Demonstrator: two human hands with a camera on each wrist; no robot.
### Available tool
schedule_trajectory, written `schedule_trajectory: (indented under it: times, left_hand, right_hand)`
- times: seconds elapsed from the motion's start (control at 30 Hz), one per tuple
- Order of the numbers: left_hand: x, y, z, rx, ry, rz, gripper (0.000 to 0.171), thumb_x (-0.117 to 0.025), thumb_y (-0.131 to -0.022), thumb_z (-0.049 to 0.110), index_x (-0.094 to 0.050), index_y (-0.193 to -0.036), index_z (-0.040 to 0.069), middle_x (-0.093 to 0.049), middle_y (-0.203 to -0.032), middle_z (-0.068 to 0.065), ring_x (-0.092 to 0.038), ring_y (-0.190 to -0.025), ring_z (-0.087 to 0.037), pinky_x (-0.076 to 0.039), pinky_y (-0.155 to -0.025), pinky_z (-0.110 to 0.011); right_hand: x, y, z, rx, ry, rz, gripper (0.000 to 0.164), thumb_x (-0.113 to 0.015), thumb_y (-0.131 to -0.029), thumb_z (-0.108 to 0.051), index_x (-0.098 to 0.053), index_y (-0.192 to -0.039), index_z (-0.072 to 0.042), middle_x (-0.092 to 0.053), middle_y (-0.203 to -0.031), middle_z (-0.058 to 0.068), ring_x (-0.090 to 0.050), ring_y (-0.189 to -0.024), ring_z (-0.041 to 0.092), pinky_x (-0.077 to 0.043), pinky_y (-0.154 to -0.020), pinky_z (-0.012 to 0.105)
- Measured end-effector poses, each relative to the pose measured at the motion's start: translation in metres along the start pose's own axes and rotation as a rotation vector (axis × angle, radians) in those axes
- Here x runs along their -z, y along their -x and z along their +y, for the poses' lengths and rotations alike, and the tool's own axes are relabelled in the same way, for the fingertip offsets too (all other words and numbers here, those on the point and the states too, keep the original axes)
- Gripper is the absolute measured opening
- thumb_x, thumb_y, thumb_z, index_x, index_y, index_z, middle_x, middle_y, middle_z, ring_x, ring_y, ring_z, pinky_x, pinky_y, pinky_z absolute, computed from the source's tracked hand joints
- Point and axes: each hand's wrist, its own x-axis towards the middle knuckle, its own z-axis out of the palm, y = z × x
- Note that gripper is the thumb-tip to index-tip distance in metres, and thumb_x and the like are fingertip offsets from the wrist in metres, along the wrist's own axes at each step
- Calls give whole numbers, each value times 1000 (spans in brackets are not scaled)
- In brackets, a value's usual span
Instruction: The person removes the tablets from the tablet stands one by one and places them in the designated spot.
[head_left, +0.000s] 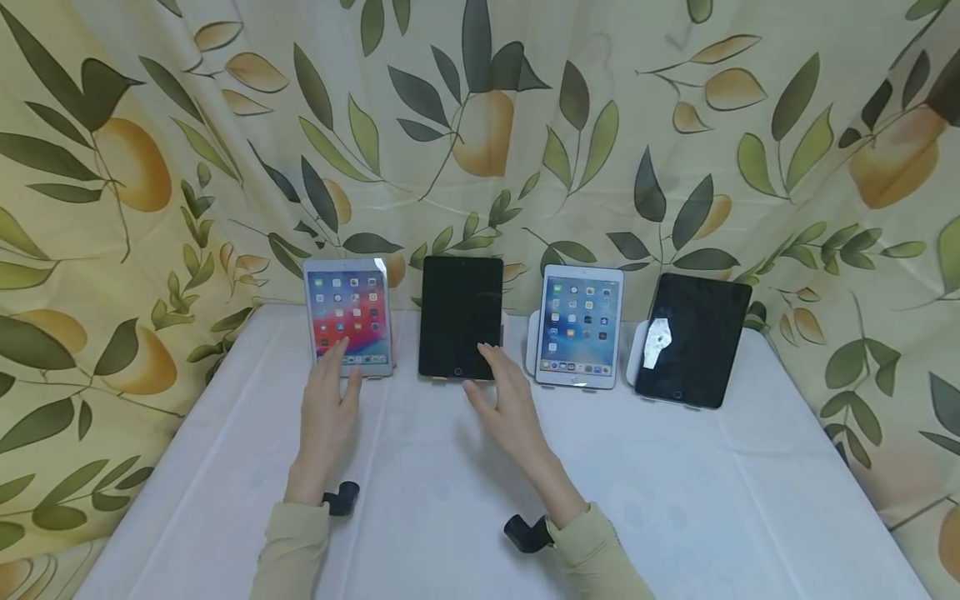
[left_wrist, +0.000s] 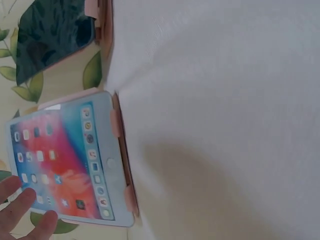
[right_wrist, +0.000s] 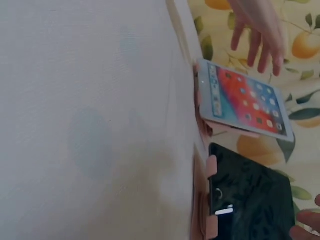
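My left hand (head_left: 327,402) hovers before the leftmost tablet (head_left: 349,312), white-framed with a lit red and blue home screen. Its fingers are extended and nothing is in its grasp; fingertips (left_wrist: 45,226) show near that tablet's edge in the left wrist view. In front of the second tablet (head_left: 459,312), black with a dark screen, is my right hand (head_left: 510,407), fingers spread and holding nothing. Whether its fingertips touch the glass I cannot tell. The right wrist view catches the left hand (right_wrist: 262,35) beside the lit tablet (right_wrist: 250,100), with only a few right fingertips (right_wrist: 305,232) at its edge.
Further right stand a white tablet (head_left: 579,325) with a lit blue screen and a tilted black tablet (head_left: 693,340) with a dark, glare-marked screen. Pinkish stands (right_wrist: 212,166) prop up tablets on the white tablecloth (head_left: 435,517). A fruit-and-leaf patterned curtain (head_left: 525,200) hangs behind.
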Motion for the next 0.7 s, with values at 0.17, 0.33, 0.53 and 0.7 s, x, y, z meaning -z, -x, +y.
schedule_trajectory:
  times: [0.17,0.33,0.53,0.7]
  left_hand:
    - [1,-7,-8,17,27,48,52,-49,-100,27,-35,-148,14,-39,-151,-13,-34,-140,-33,-32,-112,-56]
    - [3,-14,-17,87,57,53,52,-48,-100,29,-35,-148,14,-39,-150,-13,-33,-140,-32,-34,-111,-56]
    - [4,-23,-30,99,137,131,48,-47,-100,28,-40,-144,10,-46,-141,-16,-42,-132,-32,-37,-109,-55]
    - [5,-34,-38,124,240,201,44,-47,-100,22,-44,-140,5,-48,-135,-18,-46,-124,-33,-42,-104,-52]
  right_hand:
    - [-11,-11,-4,33,-53,-27,57,-56,-96,-36,-39,-146,-14,-41,-151,12,-34,-142,30,-30,-114,56]
    - [-23,-21,-9,36,-97,-65,56,-56,-96,-36,-39,-145,-15,-41,-150,8,-36,-140,25,-34,-113,50]
    - [-36,-37,-13,23,-161,-93,55,-57,-96,-32,-40,-145,-14,-44,-148,5,-39,-138,24,-39,-109,48]
    - [-46,-51,-17,24,-244,-80,52,-61,-94,-23,-45,-141,-7,-51,-141,11,-47,-132,24,-40,-110,42]
